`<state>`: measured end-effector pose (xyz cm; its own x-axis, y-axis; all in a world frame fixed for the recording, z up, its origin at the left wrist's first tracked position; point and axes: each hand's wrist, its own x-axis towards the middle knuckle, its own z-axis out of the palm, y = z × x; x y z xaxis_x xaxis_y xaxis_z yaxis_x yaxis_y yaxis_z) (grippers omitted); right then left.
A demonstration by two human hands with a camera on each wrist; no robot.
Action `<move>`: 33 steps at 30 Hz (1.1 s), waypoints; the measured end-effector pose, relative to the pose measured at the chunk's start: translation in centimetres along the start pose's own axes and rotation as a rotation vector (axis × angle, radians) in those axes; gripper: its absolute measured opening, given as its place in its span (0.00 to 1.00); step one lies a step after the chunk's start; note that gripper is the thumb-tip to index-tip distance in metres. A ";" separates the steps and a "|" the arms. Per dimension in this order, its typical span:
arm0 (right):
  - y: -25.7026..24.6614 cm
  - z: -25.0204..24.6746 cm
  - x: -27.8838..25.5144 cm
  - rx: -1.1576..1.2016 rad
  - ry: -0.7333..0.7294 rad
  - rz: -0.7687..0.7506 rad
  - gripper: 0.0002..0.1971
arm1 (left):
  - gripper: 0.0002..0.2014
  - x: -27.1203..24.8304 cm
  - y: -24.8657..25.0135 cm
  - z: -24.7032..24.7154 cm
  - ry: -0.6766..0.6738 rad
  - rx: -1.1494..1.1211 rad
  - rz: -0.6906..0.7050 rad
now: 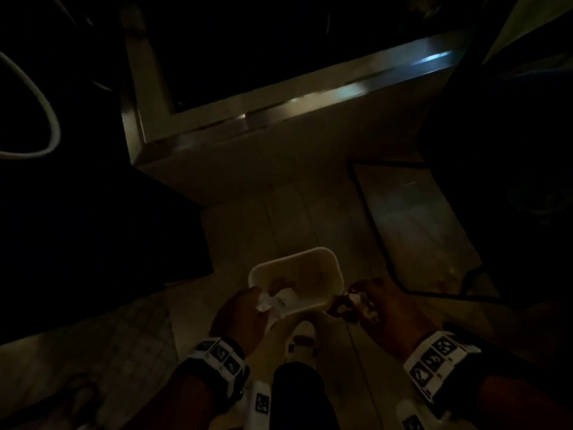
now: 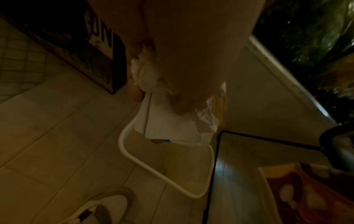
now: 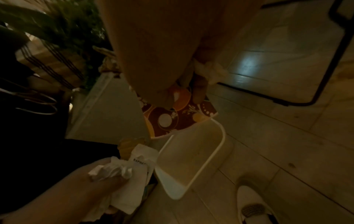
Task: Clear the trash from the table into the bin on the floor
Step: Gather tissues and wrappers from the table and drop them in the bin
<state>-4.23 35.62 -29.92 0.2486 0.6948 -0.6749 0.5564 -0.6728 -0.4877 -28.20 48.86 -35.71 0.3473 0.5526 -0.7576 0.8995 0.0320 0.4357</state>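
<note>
Two hands hovered over a white rectangular plastic bin (image 1: pixel 313 276) on the tiled floor (image 1: pixel 279 218). Left hand (image 1: pixel 240 315) clutched crumpled white tissue and a white paper packet (image 3: pixel 134 171); right hand (image 1: pixel 381 311) gripped a brown-and-orange patterned paper cup (image 3: pixel 172 119), above the bin's rim.

The bin (image 1: pixel 296 280) mouth lies open below; a black frame (image 1: pixel 372 225) crowds its right side.

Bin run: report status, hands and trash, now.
Left hand grips crumpled tissue and white wrapper. Right hand holds patterned paper. Both over white bin on the floor. Nothing blocking.
</note>
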 end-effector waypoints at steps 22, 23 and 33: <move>1.8 6.3 10.2 0.052 -0.250 0.085 0.25 | 0.17 10.0 -1.6 2.8 -0.159 0.201 0.056; 1.4 5.9 9.4 0.038 -0.279 0.089 0.24 | 0.17 9.0 -1.4 2.2 -0.153 0.201 0.046; -4.2 -1.9 -6.6 0.127 -0.288 0.132 0.20 | 0.09 -2.5 5.4 -5.1 -0.179 0.163 -0.024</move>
<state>-6.65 34.38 -22.38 0.0677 0.5111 -0.8568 0.4268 -0.7911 -0.4382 -25.52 51.88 -28.96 0.3541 0.3964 -0.8470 0.9338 -0.0996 0.3438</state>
